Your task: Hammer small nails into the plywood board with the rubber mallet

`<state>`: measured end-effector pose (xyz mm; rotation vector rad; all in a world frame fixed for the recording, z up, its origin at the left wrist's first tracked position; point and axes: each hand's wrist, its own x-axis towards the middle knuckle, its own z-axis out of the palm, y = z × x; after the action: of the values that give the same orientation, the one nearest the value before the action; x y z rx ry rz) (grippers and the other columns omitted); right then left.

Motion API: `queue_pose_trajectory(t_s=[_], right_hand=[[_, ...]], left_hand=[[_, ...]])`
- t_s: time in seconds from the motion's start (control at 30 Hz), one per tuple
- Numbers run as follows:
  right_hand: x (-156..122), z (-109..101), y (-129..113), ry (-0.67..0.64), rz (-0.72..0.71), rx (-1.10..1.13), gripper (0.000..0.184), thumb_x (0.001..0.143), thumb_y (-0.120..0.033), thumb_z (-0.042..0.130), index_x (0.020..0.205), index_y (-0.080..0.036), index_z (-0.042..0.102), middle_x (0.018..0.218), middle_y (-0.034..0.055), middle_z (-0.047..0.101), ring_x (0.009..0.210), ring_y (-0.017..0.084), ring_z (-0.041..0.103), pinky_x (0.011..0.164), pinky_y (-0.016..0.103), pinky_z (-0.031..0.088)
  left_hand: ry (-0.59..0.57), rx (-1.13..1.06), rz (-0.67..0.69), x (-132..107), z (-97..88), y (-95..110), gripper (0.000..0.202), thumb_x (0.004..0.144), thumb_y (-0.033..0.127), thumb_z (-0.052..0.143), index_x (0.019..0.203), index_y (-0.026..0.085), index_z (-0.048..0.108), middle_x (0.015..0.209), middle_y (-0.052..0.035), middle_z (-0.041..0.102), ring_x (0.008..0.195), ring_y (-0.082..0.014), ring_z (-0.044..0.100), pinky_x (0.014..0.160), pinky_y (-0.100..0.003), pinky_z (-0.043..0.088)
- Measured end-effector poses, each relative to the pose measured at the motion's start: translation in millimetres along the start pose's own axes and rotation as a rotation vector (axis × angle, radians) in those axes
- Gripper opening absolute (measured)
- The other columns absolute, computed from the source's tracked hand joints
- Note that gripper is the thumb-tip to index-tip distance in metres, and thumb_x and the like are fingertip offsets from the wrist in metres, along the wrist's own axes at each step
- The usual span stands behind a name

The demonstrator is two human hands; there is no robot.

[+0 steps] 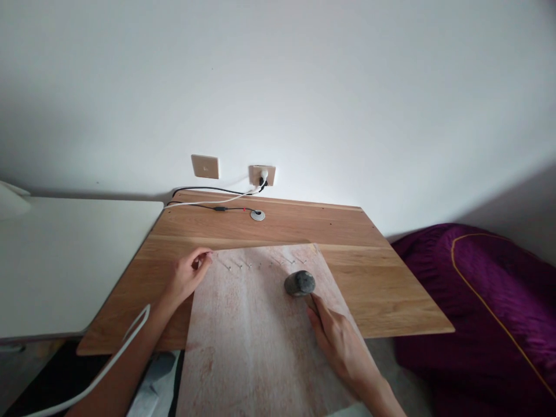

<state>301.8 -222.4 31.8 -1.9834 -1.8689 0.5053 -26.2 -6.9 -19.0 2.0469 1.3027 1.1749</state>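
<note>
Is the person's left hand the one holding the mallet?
No: the right hand grips the mallet, while the left hand is at the far left corner of the board.

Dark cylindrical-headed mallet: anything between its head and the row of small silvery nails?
Nothing visible. Only pale wooden board shows between the mallet in the right hand and the nails; the left hand is aside, at the board's far-left corner.

wooden tbl (377, 289) w/ whitish brd (243, 336) + cables (220, 208)
</note>
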Motion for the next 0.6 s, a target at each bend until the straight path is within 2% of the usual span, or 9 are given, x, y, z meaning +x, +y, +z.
queue_pose_trajectory(t_s=[0.1, 0.27, 0.43, 0.6], right_hand=[[0.4, 0.2, 3.6, 0.008, -0.017, 0.018, 0.048, 0.111, -0.039, 0.031, 0.142, -0.014, 0.056, 0.121, 0.0173, 0.077, 0.11, 0.029, 0.074, 0.094, 0.042, 0.057], [1.6, -1.8, 1.9, -0.01, -0.016, 0.018, 0.047, 0.11, -0.037, 0.03, 0.14, -0.014, 0.058, 0.121, 0.0183, 0.076, 0.111, 0.03, 0.074, 0.095, 0.042, 0.057], [1.6, -0.6, 0.0, -0.029, -0.008, -0.018, 0.046, 0.109, -0.033, 0.029, 0.14, -0.013, 0.056, 0.113, 0.0174, 0.078, 0.103, 0.029, 0.076, 0.087, 0.039, 0.058], [1.1, 4.1, 2.5, 0.013, -0.023, -0.052, 0.041, 0.108, -0.03, 0.035, 0.139, -0.015, 0.058, 0.108, 0.016, 0.08, 0.102, 0.029, 0.077, 0.086, 0.038, 0.059]], left_hand=[[-0.009, 0.036, 0.006, 1.0, 0.6, 2.2, 0.026, 0.09, 0.043, 0.055, 0.089, 0.022, 0.071, 0.074, -0.001, 0.072, 0.065, -0.0166, 0.063, 0.065, -0.027, 0.052], [0.044, 0.084, -0.018, 3.0, 0.3, 3.4, 0.03, 0.088, 0.046, 0.054, 0.09, 0.022, 0.07, 0.073, -0.0021, 0.071, 0.065, -0.0173, 0.062, 0.065, -0.027, 0.051], [0.01, 0.118, 0.003, 3.3, -0.2, 4.5, 0.028, 0.09, 0.045, 0.054, 0.094, 0.022, 0.07, 0.084, -0.0047, 0.076, 0.073, -0.0193, 0.068, 0.073, -0.03, 0.055], [0.009, 0.129, 0.06, 4.3, 0.7, 4.2, 0.028, 0.09, 0.043, 0.055, 0.098, 0.021, 0.07, 0.098, -0.0085, 0.078, 0.09, -0.023, 0.073, 0.085, -0.035, 0.058]])
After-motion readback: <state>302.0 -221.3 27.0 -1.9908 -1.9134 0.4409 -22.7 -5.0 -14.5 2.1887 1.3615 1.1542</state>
